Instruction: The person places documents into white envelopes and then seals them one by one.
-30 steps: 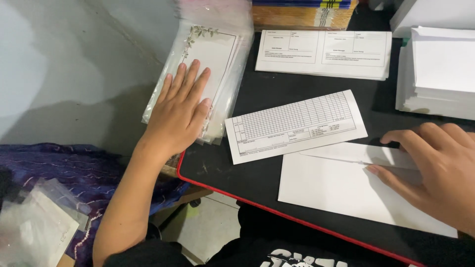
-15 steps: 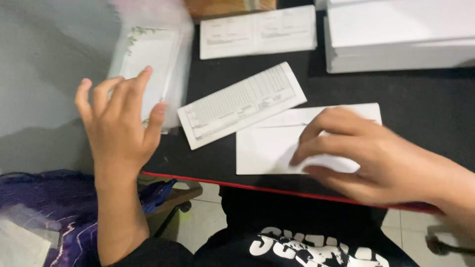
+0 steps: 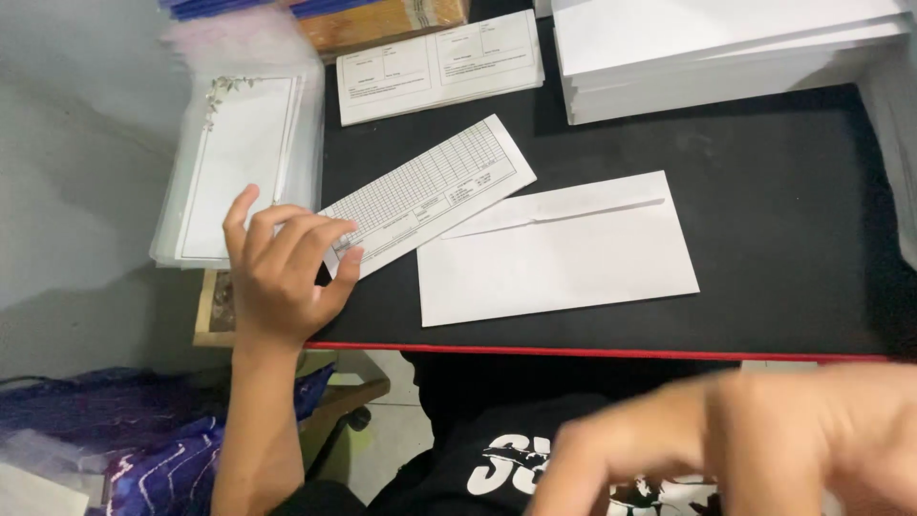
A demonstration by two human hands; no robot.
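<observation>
left hand, fingers loosely open, touches the gridded slip; it may slide crooked. right hand is blurred, so i cannot tell its state.

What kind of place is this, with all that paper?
Probably a small desk for packing letters or invitations. A white envelope lies on the black desk, a stack of envelopes sits behind, and the left hand touches a gridded form.

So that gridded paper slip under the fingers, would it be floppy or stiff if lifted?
Probably floppy: the gridded slip looks like one thin sheet lying flat on the black mat. Likely very light, so the left hand at its end could slide it easily. One corner overlaps the white envelope, so it may drag that along.
</observation>
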